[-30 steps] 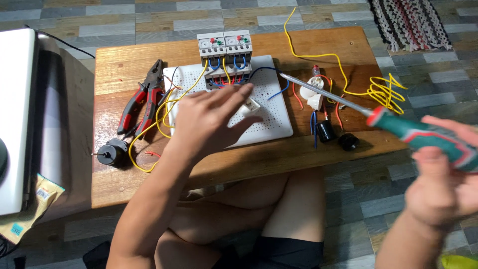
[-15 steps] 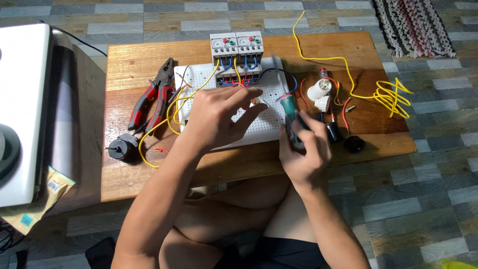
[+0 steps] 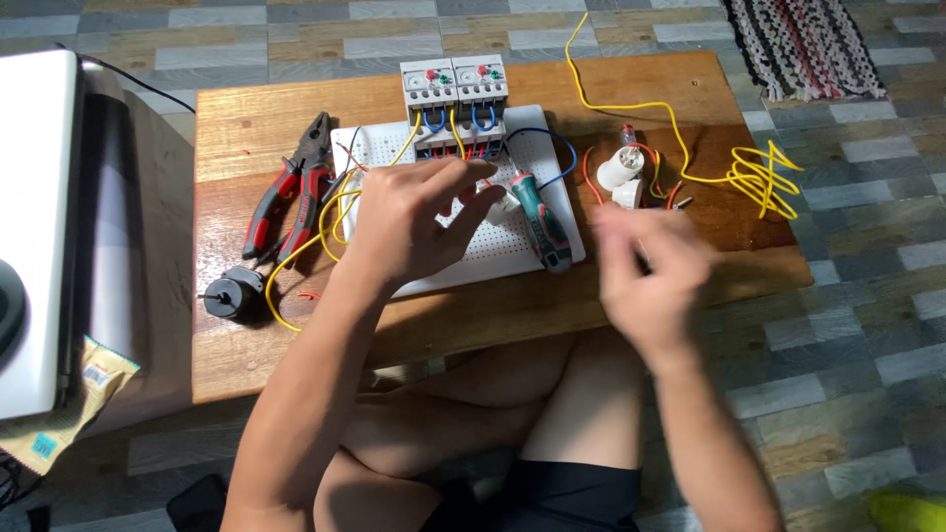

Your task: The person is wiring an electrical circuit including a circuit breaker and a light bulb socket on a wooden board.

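Left hand: we see the left hand (image 3: 419, 222) reaching in from the lower left, forearm slanting up across the counter (image 3: 246, 118), palm down over the middle of the white perforated board (image 3: 512, 251). Its fingers are loosely spread and stretch to the right; they close on nothing we can make out.
Right hand: the right hand (image 3: 650, 271) hangs over the counter's front edge, right of centre in the frame. It is blurred, so we cannot tell how wide it stands; nothing shows in it.
Screwdriver: the green-handled screwdriver (image 3: 540, 222) lies on the board's right part, handle pointing to the lower right, tip toward the left fingertips. It sits between the two hands, just beside the left fingers and apart from the right hand.
Small white part: a small white part (image 3: 505, 204) rests on the board right at the left fingertips; we cannot tell whether they touch it.
Board top: two grey relay blocks (image 3: 454, 89) stand at the board's upper edge, with blue, yellow and red leads under them.
Left of board: red-handled pliers (image 3: 296, 187) lie in the upper left of the counter, a black buzzer (image 3: 229, 294) below them.
Right of board: white lamp sockets (image 3: 623, 172) and a coil of yellow wire (image 3: 754, 177) lie toward the upper right.
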